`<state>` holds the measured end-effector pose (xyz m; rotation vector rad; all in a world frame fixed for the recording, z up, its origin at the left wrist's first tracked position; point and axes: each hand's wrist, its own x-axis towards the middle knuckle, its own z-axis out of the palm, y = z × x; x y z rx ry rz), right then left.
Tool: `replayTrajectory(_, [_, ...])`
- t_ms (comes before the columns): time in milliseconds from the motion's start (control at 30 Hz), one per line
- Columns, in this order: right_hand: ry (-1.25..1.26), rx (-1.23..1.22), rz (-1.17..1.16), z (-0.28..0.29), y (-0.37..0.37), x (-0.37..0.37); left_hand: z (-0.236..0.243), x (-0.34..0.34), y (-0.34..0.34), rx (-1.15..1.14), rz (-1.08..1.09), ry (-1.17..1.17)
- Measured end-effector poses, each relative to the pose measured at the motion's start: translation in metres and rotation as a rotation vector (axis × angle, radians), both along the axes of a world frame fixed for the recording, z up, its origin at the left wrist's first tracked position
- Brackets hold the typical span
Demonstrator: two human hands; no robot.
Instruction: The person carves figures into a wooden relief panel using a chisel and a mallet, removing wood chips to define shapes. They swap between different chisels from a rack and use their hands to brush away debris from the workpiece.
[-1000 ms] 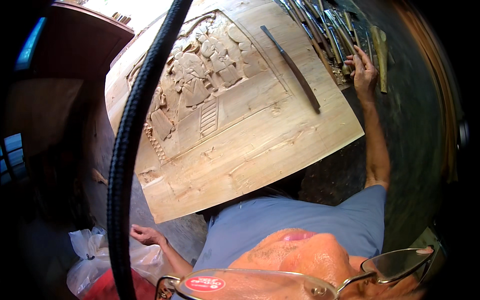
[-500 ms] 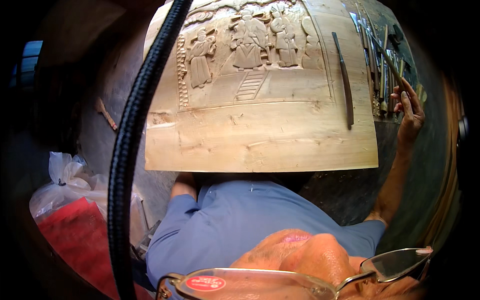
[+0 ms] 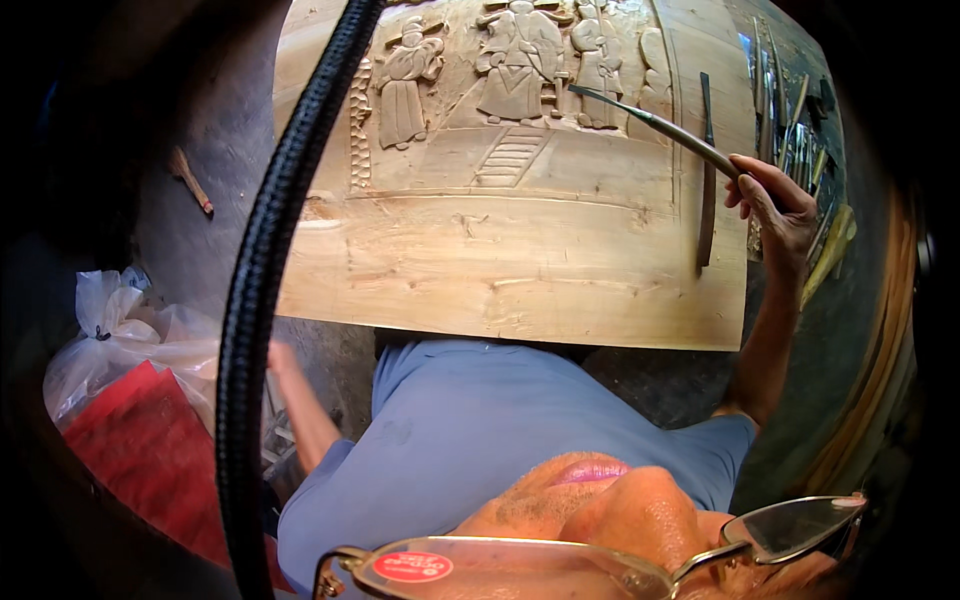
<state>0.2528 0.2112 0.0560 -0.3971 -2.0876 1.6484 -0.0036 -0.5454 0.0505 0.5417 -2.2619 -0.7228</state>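
Carver at a relief panel, chisel in hand.

The left hand [image 3: 283, 357] hung below the carved wooden panel [image 3: 520, 250], its grip impossible to tell; the right hand [image 3: 775, 205] was closed around a long chisel [image 3: 655, 125], blade slanting over the carved figures [image 3: 520, 60], beside spare tools [image 3: 800, 130].

Carved panel [image 3: 520, 250] centre, spare chisel [image 3: 706, 180] lying on its right part, tool row [image 3: 800, 130] right of panel, bag [image 3: 130, 340] lower left.

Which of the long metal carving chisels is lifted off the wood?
The long metal chisel gripped in the right hand, slanting over the carved wooden panel. The dark chisel beside it lies flat on the panel; the others lie further right.
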Motion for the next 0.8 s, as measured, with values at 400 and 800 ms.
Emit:
replayTrajectory(400, [-0.215, 0.123, 0.094, 0.017, 0.01, -0.053, 0.013, -0.013, 0.464, -0.108, -1.953, 0.276])
replayTrajectory(800, [-0.312, 0.14, 0.061, 0.064, 0.002, -0.071, -0.039, -0.007, 0.589, -0.022, -1.998, 0.373])
